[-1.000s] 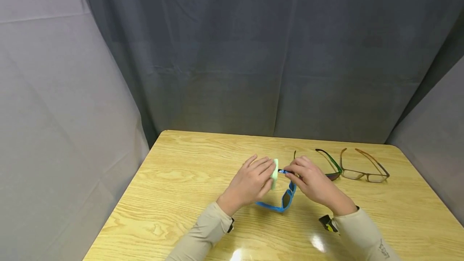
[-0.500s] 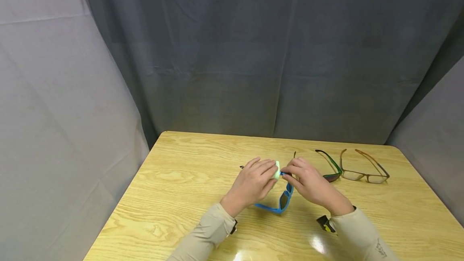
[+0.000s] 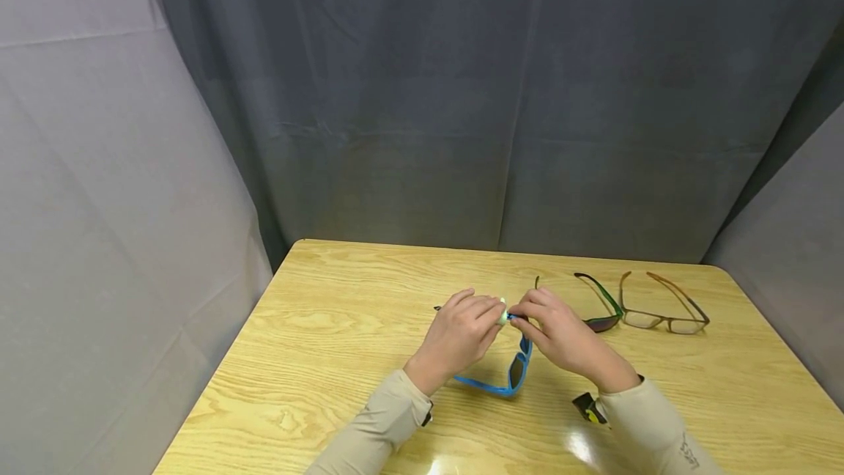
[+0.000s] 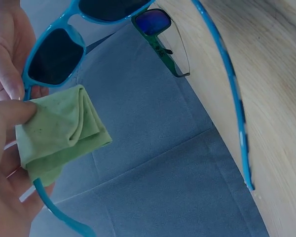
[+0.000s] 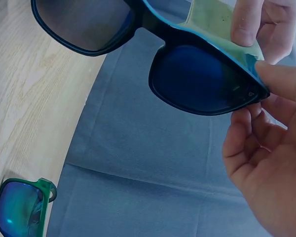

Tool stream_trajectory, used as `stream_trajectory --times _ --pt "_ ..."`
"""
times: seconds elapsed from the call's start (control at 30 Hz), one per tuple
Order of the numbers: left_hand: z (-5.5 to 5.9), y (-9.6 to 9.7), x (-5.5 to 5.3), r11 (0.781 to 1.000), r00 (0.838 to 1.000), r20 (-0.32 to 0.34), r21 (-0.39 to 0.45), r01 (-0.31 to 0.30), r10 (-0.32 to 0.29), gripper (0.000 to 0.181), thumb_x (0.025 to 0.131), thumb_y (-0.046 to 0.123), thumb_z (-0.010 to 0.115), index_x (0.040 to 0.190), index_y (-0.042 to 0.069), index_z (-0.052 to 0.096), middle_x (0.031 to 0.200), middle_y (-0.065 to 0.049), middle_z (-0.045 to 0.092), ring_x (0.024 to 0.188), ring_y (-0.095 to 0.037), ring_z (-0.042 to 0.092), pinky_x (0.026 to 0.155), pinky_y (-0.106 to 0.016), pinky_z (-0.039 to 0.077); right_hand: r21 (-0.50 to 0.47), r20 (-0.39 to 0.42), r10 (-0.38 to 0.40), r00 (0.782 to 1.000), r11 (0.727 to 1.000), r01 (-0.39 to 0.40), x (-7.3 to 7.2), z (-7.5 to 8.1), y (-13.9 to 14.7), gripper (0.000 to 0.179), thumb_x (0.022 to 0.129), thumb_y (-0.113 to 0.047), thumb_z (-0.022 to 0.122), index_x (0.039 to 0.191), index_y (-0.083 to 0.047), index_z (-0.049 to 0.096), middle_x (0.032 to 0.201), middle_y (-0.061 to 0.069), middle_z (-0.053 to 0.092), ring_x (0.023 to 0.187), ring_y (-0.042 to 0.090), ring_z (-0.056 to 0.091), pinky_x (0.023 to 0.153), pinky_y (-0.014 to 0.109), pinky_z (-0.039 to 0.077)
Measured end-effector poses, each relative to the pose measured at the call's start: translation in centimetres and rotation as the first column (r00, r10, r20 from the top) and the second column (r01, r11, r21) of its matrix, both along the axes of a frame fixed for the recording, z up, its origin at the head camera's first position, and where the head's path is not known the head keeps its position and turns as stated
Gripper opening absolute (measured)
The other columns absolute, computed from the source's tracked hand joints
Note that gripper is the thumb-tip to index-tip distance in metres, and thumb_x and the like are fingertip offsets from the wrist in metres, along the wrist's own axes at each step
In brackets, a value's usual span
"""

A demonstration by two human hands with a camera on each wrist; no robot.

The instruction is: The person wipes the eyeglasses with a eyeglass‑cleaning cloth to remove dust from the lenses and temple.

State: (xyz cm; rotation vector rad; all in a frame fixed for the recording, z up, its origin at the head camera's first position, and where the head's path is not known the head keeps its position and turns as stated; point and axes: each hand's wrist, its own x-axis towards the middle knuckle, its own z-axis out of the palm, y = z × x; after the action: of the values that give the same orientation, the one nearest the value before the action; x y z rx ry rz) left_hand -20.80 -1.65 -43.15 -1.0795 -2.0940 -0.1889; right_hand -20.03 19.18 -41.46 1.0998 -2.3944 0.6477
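Blue-framed sunglasses (image 3: 518,371) with dark lenses are held up over the table, temples spread. My right hand (image 3: 560,334) pinches them at one front corner by the hinge; the right wrist view shows thumb and fingers at the edge of the dark lens (image 5: 197,79). My left hand (image 3: 455,332) grips a folded light green cloth (image 4: 59,128) wrapped around the temple on that side. The rest of that temple (image 4: 64,217) comes out of the cloth, its dark tip (image 3: 437,308) left of the left hand. The other temple (image 4: 232,84) is free.
Right of the hands, green-framed sunglasses (image 3: 603,323) with mirrored lenses lie on the wooden table (image 3: 316,328). Beside them are brown-framed eyeglasses (image 3: 659,319). A small black and yellow item (image 3: 585,407) shows at the right cuff. Grey curtains (image 3: 409,108) surround the table.
The left hand and cloth have closed around the blue temple near the hinge, and its tip now shows beyond the hand. The sunglasses and right hand have shifted slightly left.
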Motion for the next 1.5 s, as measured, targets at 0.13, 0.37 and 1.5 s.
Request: stream_trajectory --times 0.13,0.37,1.5 --pt "-0.08 0.13 0.00 1.000 1.000 -0.021 0.010 0.001 -0.001 0.024 0.086 0.023 0.070 0.108 0.012 0.070 0.107 0.002 0.068 0.100 -0.011 0.063 0.099 -0.033 0.042 -0.003 0.013 0.002 1.000 1.000 -0.002 0.15 0.01 -0.03 0.010 0.086 -0.004 0.066 0.095 -0.008 0.069 0.089 -0.010 0.053 0.079 0.007 0.043 0.064 0.022 0.042" --pt "-0.19 0.27 -0.27 1.000 0.990 -0.142 -0.010 -0.010 0.008 0.016 0.085 0.020 0.071 0.100 0.014 0.073 0.099 0.005 0.070 0.091 -0.008 0.065 0.095 -0.032 0.045 -0.006 0.048 0.006 0.999 1.000 -0.005 0.45 0.05 0.04 0.010 0.087 -0.005 0.065 0.095 -0.010 0.068 0.090 -0.012 0.053 0.078 0.003 0.041 0.062 0.021 0.042" --pt "-0.02 -0.48 -0.16 0.998 0.988 -0.153 -0.056 0.030 -0.038 0.016 0.083 0.014 0.073 0.098 0.018 0.073 0.097 0.007 0.071 0.086 -0.006 0.066 0.092 -0.029 0.046 -0.029 0.094 0.067 0.993 0.997 -0.065 0.84 -0.50 0.57 0.012 0.090 -0.005 0.062 0.097 -0.013 0.068 0.088 -0.015 0.051 0.072 0.000 0.041 0.058 0.018 0.041"
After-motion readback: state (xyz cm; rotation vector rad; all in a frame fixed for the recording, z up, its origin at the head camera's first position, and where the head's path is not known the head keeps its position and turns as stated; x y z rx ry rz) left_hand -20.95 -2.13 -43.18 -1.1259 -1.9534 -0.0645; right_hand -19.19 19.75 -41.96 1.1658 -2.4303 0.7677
